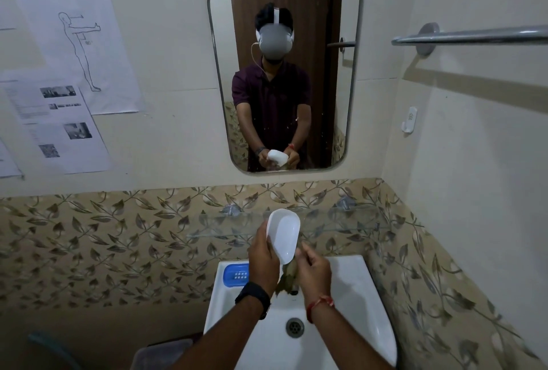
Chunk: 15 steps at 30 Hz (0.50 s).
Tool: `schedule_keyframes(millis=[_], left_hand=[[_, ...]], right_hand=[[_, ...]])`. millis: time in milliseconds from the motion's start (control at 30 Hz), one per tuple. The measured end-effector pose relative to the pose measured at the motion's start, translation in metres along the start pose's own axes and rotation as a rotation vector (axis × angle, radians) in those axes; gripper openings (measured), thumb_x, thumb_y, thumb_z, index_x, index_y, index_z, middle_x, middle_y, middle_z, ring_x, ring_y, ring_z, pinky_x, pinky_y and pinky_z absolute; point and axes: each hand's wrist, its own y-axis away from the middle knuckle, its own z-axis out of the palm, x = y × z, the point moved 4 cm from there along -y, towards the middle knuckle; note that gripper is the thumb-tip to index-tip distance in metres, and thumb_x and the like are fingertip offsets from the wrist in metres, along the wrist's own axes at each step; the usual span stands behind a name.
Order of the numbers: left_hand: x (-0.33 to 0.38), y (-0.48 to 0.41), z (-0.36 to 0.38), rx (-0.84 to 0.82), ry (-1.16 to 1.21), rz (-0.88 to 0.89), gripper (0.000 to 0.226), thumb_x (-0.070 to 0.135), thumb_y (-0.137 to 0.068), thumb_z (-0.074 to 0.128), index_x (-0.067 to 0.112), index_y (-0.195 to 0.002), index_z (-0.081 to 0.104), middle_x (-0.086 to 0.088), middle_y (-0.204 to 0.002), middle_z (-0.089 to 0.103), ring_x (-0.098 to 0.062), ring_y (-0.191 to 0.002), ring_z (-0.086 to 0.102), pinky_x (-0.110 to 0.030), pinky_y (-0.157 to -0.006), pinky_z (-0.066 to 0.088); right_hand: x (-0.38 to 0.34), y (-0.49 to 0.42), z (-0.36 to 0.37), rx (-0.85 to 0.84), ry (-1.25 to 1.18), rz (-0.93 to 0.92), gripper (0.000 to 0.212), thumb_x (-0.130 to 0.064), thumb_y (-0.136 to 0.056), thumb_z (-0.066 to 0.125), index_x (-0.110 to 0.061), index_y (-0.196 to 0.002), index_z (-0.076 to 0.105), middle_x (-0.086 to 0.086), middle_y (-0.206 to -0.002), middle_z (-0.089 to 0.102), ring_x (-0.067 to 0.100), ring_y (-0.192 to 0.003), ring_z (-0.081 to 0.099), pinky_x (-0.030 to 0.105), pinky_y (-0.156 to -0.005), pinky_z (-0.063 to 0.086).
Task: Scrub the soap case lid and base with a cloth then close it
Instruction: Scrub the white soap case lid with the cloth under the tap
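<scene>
Presently, the left hand (262,257) curls round the left edge of the white soap case half (284,233), held upright over the sink (355,289). The right hand (314,270) clamps a crumpled cloth (287,274) against its lower end. The blue half (235,274) lies on the sink's rear-left corner.

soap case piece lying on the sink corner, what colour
The soap case piece is blue; head view shows it.
</scene>
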Motion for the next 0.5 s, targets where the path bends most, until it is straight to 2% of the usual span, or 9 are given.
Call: schedule_keyframes(millis=[67, 133, 200, 267, 333, 400, 467, 500], left_hand=[[-0.001, 0.001, 0.0, 0.006, -0.007, -0.004, 0.044, 0.005, -0.107, 0.04, 0.02, -0.149, 0.046, 0.006, -0.133, 0.056, -0.015, -0.121, 0.054, -0.028, -0.102, 0.046], [0.001, 0.003, 0.001, 0.019, 0.016, -0.019, 0.043, 0.005, -0.107, 0.04, 0.02, -0.147, 0.047, 0.005, -0.131, 0.057, -0.015, -0.12, 0.055, -0.021, -0.099, 0.046], [0.001, 0.005, 0.001, 0.028, 0.043, -0.035, 0.041, 0.005, -0.107, 0.04, 0.019, -0.144, 0.049, 0.004, -0.13, 0.058, -0.015, -0.119, 0.056, -0.017, -0.096, 0.046], [-0.001, 0.009, 0.001, 0.003, 0.046, -0.034, 0.035, 0.017, -0.109, 0.04, 0.019, -0.142, 0.05, 0.003, -0.129, 0.061, -0.013, -0.117, 0.058, -0.026, -0.097, 0.051], [-0.002, 0.014, -0.001, -0.043, 0.095, -0.05, 0.031, 0.039, -0.108, 0.039, 0.027, -0.131, 0.055, 0.005, -0.118, 0.065, -0.005, -0.107, 0.061, -0.029, -0.088, 0.055], [-0.004, 0.014, -0.004, -0.044, 0.233, -0.163, 0.038, 0.052, -0.105, 0.038, 0.023, -0.118, 0.058, -0.003, -0.11, 0.064, -0.012, -0.1, 0.061, -0.031, -0.081, 0.053], [-0.008, 0.01, -0.006, -0.039, 0.398, -0.361, 0.044, 0.05, -0.106, 0.038, 0.017, -0.127, 0.058, -0.014, -0.121, 0.063, -0.026, -0.109, 0.059, -0.042, -0.089, 0.053], [-0.008, 0.007, -0.007, -0.053, 0.473, -0.45, 0.044, 0.049, -0.107, 0.038, 0.019, -0.134, 0.056, -0.015, -0.127, 0.062, -0.03, -0.116, 0.059, -0.049, -0.097, 0.053]], right_hand=[[-0.018, -0.014, -0.004, 0.003, -0.026, -0.019, 0.035, -0.023, -0.095, 0.061, -0.015, -0.129, 0.063, -0.006, -0.122, 0.068, 0.01, -0.109, 0.063, 0.023, -0.089, 0.055], [-0.026, -0.021, -0.004, -0.038, -0.01, -0.065, 0.036, -0.024, -0.092, 0.065, -0.017, -0.128, 0.064, -0.011, -0.117, 0.069, 0.002, -0.101, 0.063, 0.014, -0.081, 0.053], [-0.024, -0.02, -0.002, -0.069, 0.079, -0.085, 0.036, -0.019, -0.088, 0.07, -0.019, -0.124, 0.067, -0.017, -0.105, 0.069, -0.002, -0.094, 0.063, 0.013, -0.078, 0.052], [-0.015, -0.019, -0.002, -0.056, 0.173, -0.085, 0.026, -0.015, -0.086, 0.07, -0.018, -0.111, 0.074, -0.012, -0.094, 0.072, 0.008, -0.087, 0.066, 0.016, -0.073, 0.053], [-0.012, -0.018, -0.004, -0.039, 0.212, -0.095, 0.017, -0.012, -0.084, 0.069, -0.009, -0.1, 0.075, 0.0, -0.088, 0.076, 0.019, -0.082, 0.069, 0.021, -0.066, 0.057], [-0.014, -0.021, -0.005, -0.048, 0.223, -0.113, 0.018, -0.009, -0.083, 0.068, -0.002, -0.1, 0.072, 0.007, -0.092, 0.076, 0.024, -0.083, 0.07, 0.025, -0.068, 0.06], [-0.019, -0.023, -0.002, -0.097, 0.229, -0.122, 0.017, -0.008, -0.083, 0.068, -0.006, -0.099, 0.074, 0.003, -0.092, 0.077, 0.019, -0.08, 0.07, 0.016, -0.065, 0.058], [-0.02, -0.024, 0.001, -0.132, 0.241, -0.129, 0.016, -0.008, -0.083, 0.068, -0.006, -0.097, 0.074, 0.005, -0.092, 0.077, 0.022, -0.081, 0.07, 0.021, -0.068, 0.06]])
